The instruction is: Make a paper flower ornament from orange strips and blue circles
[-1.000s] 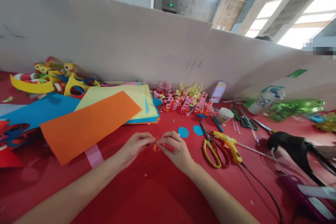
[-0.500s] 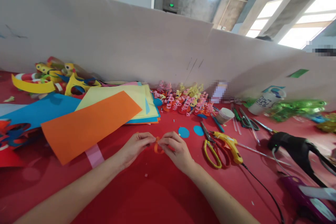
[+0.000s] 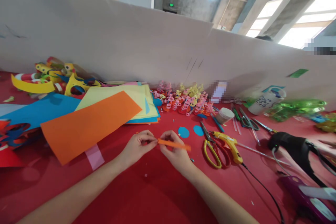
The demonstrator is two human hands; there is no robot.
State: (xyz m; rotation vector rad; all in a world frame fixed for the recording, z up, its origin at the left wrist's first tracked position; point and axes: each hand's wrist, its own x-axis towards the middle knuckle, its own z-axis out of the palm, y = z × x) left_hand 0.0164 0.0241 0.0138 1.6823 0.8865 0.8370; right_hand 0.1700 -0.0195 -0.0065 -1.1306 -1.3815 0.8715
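A narrow orange paper strip [image 3: 174, 144] stretches from between my fingertips out over my right hand, its far end slightly blurred. My left hand [image 3: 140, 145] pinches the strip's near end between thumb and finger. Close beside it, my right hand [image 3: 173, 150] has thumb and fingers closed on the same strip. Just beyond my right hand, two blue paper discs [image 3: 183, 132] lie flat on the red table [image 3: 147, 196]. Scissors [image 3: 212, 148] with one yellow and one red handle lie to the right, next to a yellow glue gun [image 3: 231, 145].
Left of my hands, an orange sheet [image 3: 91, 127] overlaps a stack of pale yellow paper [image 3: 112, 101]. Pink and yellow paper curls [image 3: 186, 101] stand at the back before a white partition [image 3: 118, 45]. At right are a white tub [image 3: 225, 115], a black strapped device [image 3: 291, 147] and a purple tool [image 3: 307, 196].
The orange strip was a small loop hanging between my fingertips; now it extends straight to the right across my right hand. Both hands stay near the same place.
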